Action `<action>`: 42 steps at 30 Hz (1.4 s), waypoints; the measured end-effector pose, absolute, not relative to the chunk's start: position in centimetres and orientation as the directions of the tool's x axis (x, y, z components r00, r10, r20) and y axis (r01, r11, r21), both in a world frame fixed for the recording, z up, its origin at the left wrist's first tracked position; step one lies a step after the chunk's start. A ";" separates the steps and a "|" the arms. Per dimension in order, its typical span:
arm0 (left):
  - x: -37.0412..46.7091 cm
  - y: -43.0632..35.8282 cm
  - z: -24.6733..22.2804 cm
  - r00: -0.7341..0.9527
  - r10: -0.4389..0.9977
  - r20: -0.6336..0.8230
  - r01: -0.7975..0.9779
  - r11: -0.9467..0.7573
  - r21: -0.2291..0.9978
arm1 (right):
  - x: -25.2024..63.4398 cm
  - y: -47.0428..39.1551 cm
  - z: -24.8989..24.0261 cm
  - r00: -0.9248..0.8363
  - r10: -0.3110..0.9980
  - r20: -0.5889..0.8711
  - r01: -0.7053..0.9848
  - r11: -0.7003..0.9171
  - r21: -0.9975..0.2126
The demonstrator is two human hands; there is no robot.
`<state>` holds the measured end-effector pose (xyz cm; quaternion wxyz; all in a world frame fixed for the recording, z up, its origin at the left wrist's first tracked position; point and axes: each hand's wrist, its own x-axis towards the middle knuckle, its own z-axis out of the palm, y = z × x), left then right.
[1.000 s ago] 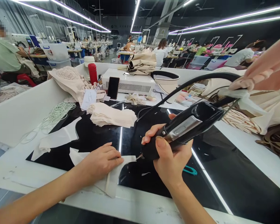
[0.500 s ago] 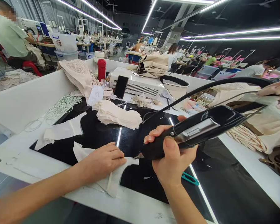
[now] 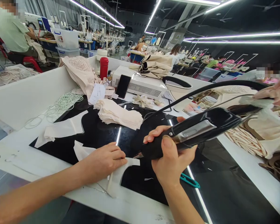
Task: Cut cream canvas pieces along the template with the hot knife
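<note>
My left hand (image 3: 107, 160) presses its bent, closed fingers onto a white fabric piece (image 3: 124, 172) with a curved edge, at the front of the black work surface (image 3: 151, 183). My right hand (image 3: 171, 155) is wrapped around a black corded hand tool (image 3: 193, 126) with a silver lever; the tool's exact kind is unclear. Its narrow tip points left, close to the fabric beside my left fingers; whether they touch is unclear. At the tool's rear, another hand (image 3: 277, 90) at the right edge is by a translucent wrap (image 3: 262, 104). A teal thread snipper or similar small tool (image 3: 190, 180) lies below my right wrist.
A stack of cream fabric pieces (image 3: 120, 115) lies behind my hands. Beyond it are a phone (image 3: 123, 86), a red bottle (image 3: 104, 68) and a white vented box (image 3: 140, 85). Pale green cord (image 3: 65, 104) is coiled left. Thick black cable (image 3: 214, 84) arches over the right side.
The tool's rear end has tilted slightly downward, and the other hand at the right has moved a little. My left hand stays on the fabric. The view has shifted slightly.
</note>
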<state>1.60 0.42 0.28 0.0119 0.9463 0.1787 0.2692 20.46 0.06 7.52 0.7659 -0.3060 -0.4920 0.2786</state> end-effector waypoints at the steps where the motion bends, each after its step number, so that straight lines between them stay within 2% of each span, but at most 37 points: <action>1: 1.6 0.4 0.2 0.789 0.347 0.506 0.333 -0.935 0.123 | 20.6 0.0 7.6 0.381 0.725 0.574 -0.129 0.656 -0.744; 4: 1.5 0.4 0.1 0.781 0.346 0.520 0.332 -0.935 0.125 | 21.1 0.0 7.9 0.424 0.716 0.555 -0.128 0.654 -0.746; 13: 1.5 0.6 0.1 0.777 0.325 0.539 0.321 -0.941 0.105 | 21.3 -0.1 7.5 0.388 0.718 0.578 -0.084 0.652 -0.753; 26: 1.3 0.5 0.0 0.806 0.359 0.472 0.344 -0.931 0.121 | 20.4 -1.3 7.5 0.362 0.744 0.562 -0.189 0.649 -0.737; 34: 1.2 0.6 -0.1 0.803 0.358 0.477 0.335 -0.932 0.135 | 20.4 -1.3 7.4 0.356 0.739 0.572 -0.131 0.645 -0.753; 42: 1.2 0.6 0.0 0.806 0.354 0.475 0.335 -0.934 0.127 | 21.4 -1.5 7.6 0.425 0.722 0.546 -0.121 0.643 -0.756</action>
